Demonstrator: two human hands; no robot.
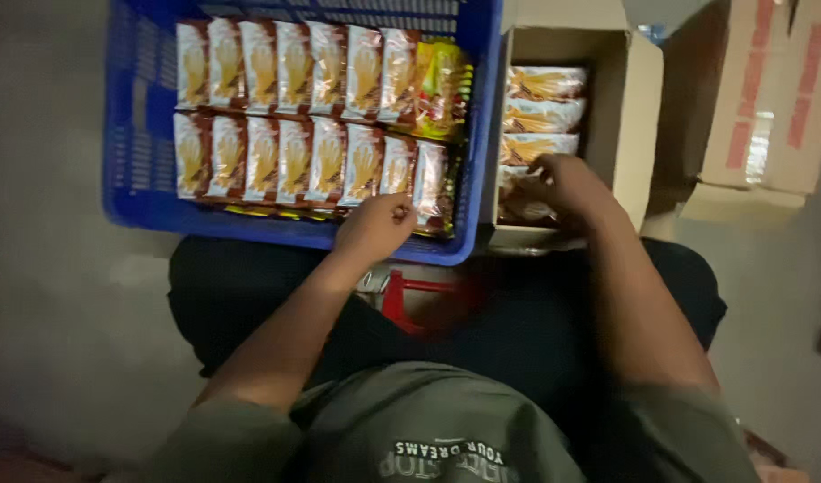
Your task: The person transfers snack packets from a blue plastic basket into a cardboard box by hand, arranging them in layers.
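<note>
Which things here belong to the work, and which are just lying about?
In use: blue plastic crate; brown snack packets; open cardboard box; left hand; right hand.
Lying about: taped cardboard carton; red frame.

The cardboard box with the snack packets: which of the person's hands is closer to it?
The right hand. It reaches inside the open cardboard box, touching the packets there. The left hand is off to the side, at the near edge of the blue crate.
</note>
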